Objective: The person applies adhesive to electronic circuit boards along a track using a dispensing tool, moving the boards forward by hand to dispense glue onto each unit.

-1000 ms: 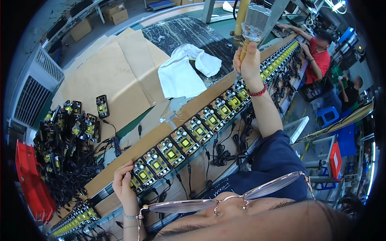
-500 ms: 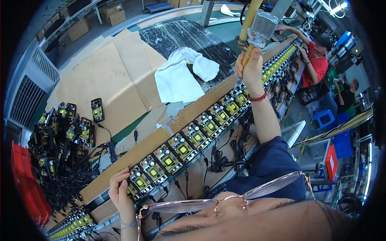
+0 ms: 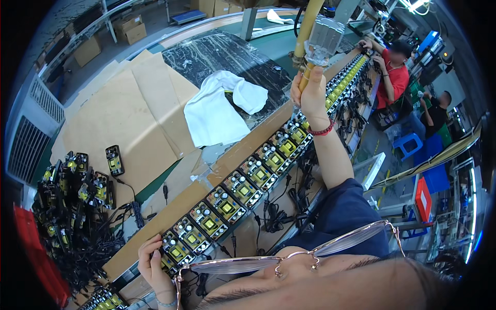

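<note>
A long slanting row of open black power adapters with yellow-and-green circuit boards runs from lower left to upper right. My right hand is closed around a yellow tube-shaped dispenser. Its thin tip points down at the boards in the upper part of the row. Just above my fingers, a clear block-shaped fitting is attached to the dispenser. My left hand has its fingers bent and together, tips on the end power adapter of this stretch. The underside of that grip is hidden.
Left of the row lies a heap of adapters with black cables, and a single adapter on cardboard. A white cloth lies beyond the strip. A red bin stands at lower left. A co-worker in red works farther up.
The whole view has shifted, so the bench appears lower and farther left. Both hands stay at about the same places along the row, with the dispenser still in my right hand.
</note>
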Motion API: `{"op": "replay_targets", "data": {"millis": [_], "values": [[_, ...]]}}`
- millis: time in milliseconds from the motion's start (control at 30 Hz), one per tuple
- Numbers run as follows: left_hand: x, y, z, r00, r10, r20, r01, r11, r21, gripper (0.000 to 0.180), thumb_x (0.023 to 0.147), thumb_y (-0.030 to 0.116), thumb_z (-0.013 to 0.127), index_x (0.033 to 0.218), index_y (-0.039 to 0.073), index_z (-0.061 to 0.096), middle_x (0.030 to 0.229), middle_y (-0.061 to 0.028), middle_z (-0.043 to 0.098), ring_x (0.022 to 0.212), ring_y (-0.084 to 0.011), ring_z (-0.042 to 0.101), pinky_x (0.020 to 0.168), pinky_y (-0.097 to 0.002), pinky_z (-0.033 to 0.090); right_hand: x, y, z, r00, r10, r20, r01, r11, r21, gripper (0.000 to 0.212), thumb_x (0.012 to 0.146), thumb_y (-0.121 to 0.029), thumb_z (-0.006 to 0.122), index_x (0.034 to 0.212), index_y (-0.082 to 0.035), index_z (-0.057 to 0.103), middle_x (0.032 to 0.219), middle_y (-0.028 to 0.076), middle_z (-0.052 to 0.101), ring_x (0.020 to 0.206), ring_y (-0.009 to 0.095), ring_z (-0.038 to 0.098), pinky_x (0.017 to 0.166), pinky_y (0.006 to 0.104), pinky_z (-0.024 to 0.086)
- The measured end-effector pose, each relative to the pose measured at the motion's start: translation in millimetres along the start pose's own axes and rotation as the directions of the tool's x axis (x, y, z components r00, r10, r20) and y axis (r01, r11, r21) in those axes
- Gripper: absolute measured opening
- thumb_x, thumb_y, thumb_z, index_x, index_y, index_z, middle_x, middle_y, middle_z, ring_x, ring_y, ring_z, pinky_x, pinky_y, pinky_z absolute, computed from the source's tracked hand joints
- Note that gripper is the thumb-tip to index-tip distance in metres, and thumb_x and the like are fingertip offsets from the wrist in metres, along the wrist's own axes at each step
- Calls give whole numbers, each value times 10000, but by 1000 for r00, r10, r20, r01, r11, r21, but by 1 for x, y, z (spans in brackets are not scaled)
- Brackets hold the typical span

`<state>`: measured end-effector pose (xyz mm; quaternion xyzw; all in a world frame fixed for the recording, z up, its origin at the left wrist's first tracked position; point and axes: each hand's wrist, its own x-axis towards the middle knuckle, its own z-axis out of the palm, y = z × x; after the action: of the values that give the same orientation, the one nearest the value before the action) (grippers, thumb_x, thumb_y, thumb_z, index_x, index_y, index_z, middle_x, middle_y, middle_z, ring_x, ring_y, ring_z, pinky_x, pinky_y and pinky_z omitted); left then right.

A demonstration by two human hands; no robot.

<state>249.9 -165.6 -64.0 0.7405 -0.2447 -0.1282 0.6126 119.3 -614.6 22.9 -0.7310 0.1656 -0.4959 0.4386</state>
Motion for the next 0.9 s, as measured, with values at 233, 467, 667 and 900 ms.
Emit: {"op": "replay_targets", "data": {"millis": [233,467,667,900], "values": [[0,-7,-5,1000,-1,-1,1,999,36,208,822,109,482,878,-41,615,1054,-177,620,1027,-257,553,957,-362,381,-3,-3,4,999,-28,-19,28,1000,-12,719,840,-736,259,762,-40,419,449,24,376,334,103,360,341,242,313],[1,-25,-11,999,27,20,-27,999,26,209,821,117,491,881,-43,612,1062,-179,619,1038,-260,552,961,-362,381,-3,-23,13,1000,20,21,-20,1000,10,879,815,-765,264,1057,46,500,452,-6,363,345,82,351,360,227,314],[-2,-28,-14,1000,18,-14,-21,972,-235,226,773,114,510,894,-56,597,1086,-203,610,1049,-273,559,979,-373,379,-22,-49,37,984,5,179,-50,967,249,818,854,-717,268,999,43,532,442,-15,381,347,65,355,346,209,293],[-1,-13,-15,1000,9,13,-7,988,-157,205,774,94,514,892,-52,597,1079,-199,614,1057,-281,558,975,-382,382,-40,-40,49,979,-31,199,0,988,154,714,875,-685,285,833,-6,502,440,-8,399,358,65,382,357,215,309]]}}
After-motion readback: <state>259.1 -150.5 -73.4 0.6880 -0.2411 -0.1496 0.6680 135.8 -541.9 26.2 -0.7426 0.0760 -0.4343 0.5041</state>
